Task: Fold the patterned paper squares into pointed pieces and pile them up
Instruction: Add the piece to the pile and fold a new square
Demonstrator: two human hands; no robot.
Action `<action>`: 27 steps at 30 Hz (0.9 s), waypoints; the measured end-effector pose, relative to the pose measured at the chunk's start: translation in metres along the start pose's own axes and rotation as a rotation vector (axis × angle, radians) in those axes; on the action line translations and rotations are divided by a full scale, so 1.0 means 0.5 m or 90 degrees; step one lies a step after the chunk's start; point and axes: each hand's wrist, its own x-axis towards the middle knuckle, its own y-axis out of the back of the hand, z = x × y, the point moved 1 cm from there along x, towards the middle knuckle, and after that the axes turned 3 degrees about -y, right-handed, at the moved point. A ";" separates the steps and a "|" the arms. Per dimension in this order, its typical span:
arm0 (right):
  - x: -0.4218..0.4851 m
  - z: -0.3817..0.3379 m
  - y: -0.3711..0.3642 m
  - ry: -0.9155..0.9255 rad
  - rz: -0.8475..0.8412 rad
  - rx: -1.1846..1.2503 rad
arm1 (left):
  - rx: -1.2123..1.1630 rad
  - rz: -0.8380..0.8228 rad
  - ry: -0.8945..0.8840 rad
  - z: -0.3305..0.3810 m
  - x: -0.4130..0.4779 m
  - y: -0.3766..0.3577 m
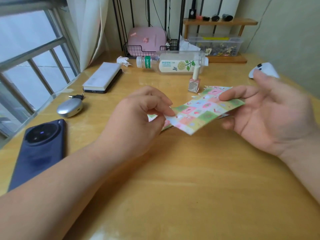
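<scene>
A patterned paper (202,115) in pink, green and white checks, folded into a strip, hangs above the wooden table (173,187) between both hands. My left hand (138,122) pinches its near left corner with thumb and forefinger. My right hand (270,115) holds the far right end, thumb on top and fingers underneath. More patterned paper (214,90) lies on the table behind the strip, partly hidden by it. Another piece (152,117) shows under my left hand.
A dark phone (39,149) lies at the left, with a silver earbud case (69,108) and a white box (102,78) beyond it. A lying bottle (173,64) and a nail polish bottle (194,80) stand behind the paper. A white controller (265,70) sits far right.
</scene>
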 end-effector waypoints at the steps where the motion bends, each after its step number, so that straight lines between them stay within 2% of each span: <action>1: 0.000 0.003 0.003 0.044 0.018 -0.062 | -0.036 -0.017 0.021 0.004 -0.002 -0.001; 3: -0.005 0.006 0.009 0.141 0.068 -0.252 | -0.194 -0.047 0.096 0.011 -0.006 -0.006; 5: -0.013 0.006 0.001 0.217 0.060 -0.389 | -0.343 -0.066 0.173 0.008 -0.009 -0.010; 8: -0.026 0.006 -0.018 0.220 -0.023 -0.358 | -0.381 -0.063 0.198 -0.001 -0.009 -0.015; 11: -0.028 0.009 -0.023 0.211 -0.042 -0.370 | -0.337 -0.065 0.192 0.000 -0.005 -0.019; 15: -0.022 0.008 -0.024 0.206 -0.038 -0.362 | -0.337 -0.085 0.203 0.009 -0.006 -0.016; 20: -0.009 0.007 -0.008 0.192 0.033 -0.390 | -0.402 -0.068 0.238 0.023 -0.008 -0.012; 22: -0.006 0.006 0.002 0.201 0.054 -0.466 | -0.395 -0.069 0.201 0.019 -0.007 -0.012; 24: -0.007 0.003 0.003 0.211 0.074 -0.544 | -0.390 -0.071 0.118 0.013 -0.010 -0.011; 27: -0.017 -0.001 -0.009 0.188 0.072 -0.440 | -0.450 -0.097 0.067 0.020 -0.016 -0.009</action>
